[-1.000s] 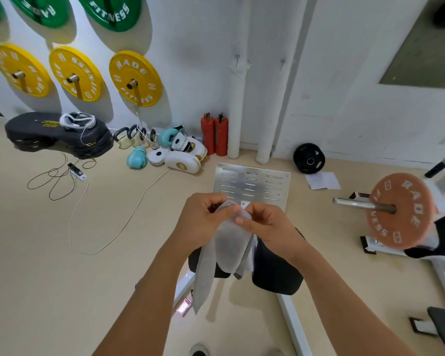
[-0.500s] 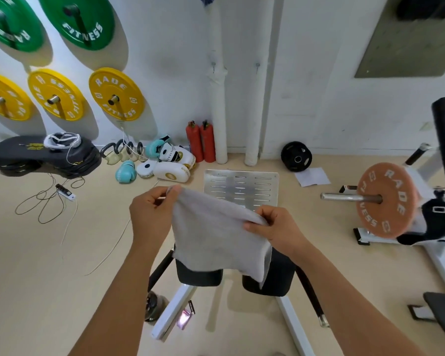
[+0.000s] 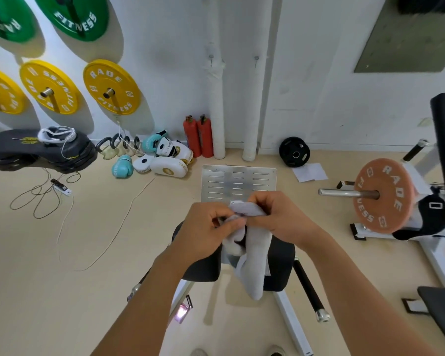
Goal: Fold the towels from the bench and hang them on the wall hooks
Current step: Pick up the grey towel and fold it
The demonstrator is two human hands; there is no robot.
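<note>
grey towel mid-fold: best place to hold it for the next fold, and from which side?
Keep the top edge of the grey towel. Both the left hand and right hand pinch it there, meeting from either side. The rest hangs slack and narrow below, so a free hand would likely take the bottom end from underneath.

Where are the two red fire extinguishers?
The two red fire extinguishers stand on the floor against the far wall, left of centre in the head view, between the white pipe and the boxing pads.
</note>
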